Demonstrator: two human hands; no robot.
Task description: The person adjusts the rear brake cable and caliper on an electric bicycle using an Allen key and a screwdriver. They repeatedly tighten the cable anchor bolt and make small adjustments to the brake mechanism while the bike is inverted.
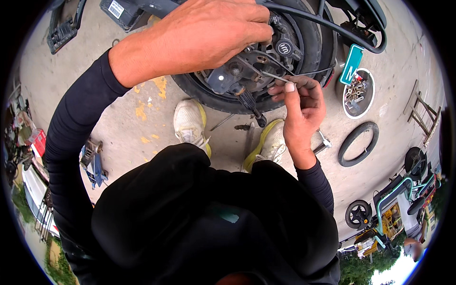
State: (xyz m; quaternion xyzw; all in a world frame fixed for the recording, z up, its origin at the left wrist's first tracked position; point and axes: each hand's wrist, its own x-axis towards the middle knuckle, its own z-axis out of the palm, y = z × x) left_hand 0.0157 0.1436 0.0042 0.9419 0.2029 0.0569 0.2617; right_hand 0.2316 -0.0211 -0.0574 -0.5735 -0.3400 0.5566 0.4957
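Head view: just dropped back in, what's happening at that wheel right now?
A person in black long sleeves crouches over a small black-tyred wheel with a dark metal brake assembly at its hub. The left hand rests over the top of the assembly, while the right hand pinches a thin metal cable end beside it. A round white tray of small metal parts sits on the concrete nearby.

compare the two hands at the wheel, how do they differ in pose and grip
The left hand lies spread, back up, over the top of the wheel hub, covering part of it; the right hand is below the hub, palm toward the camera. The left hand grips broadly with its fingers curled over the hub parts, whereas the right hand pinches a thin cable between thumb and fingertips. Both are bare and come out of black sleeves.
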